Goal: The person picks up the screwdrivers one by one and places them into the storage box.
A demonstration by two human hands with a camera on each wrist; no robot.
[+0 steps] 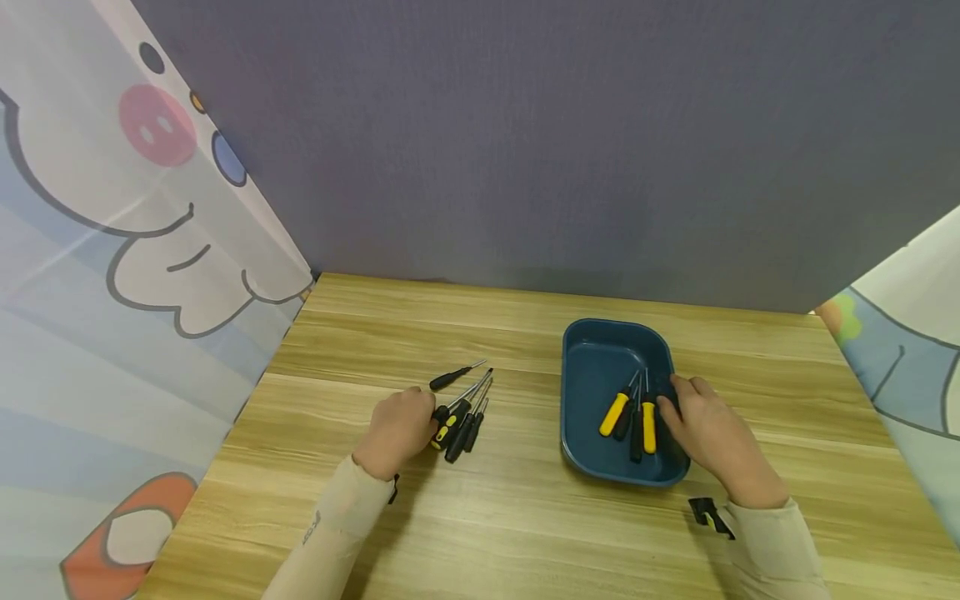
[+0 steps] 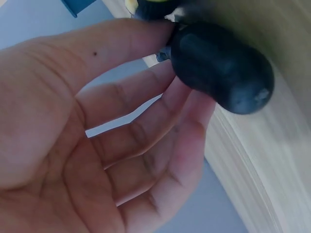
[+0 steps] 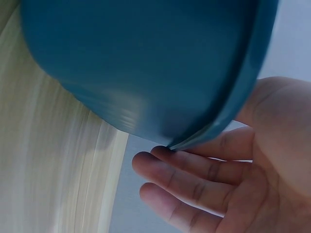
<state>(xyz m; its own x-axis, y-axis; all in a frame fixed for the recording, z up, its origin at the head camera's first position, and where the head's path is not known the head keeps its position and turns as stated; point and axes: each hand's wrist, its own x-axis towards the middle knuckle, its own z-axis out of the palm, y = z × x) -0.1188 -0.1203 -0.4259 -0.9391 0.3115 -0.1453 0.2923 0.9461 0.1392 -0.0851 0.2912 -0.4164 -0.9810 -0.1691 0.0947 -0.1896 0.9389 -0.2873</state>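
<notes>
My left hand (image 1: pixel 399 427) pinches a screwdriver by its stubby black handle (image 2: pixel 221 68) between thumb and fingers, as the left wrist view shows close up. Just right of that hand lie more screwdrivers, one with a black-and-yellow handle (image 1: pixel 451 425) and others with black handles (image 1: pixel 456 447). My right hand (image 1: pixel 708 429) grips the right wall of a blue plastic bin (image 1: pixel 592 473), thumb over the rim and fingers outside. In the bin lie several screwdrivers, among them two yellow-handled screwdrivers (image 1: pixel 614 415) and black-handled ones (image 1: pixel 637 437).
A separate black-handled screwdriver (image 1: pixel 448 379) lies behind the left pile. The wooden table (image 1: pixel 517 517) ends at a grey panel (image 1: pixel 555 150) at the back. Printed cartoon sheets (image 1: pixel 67 333) hang at both sides.
</notes>
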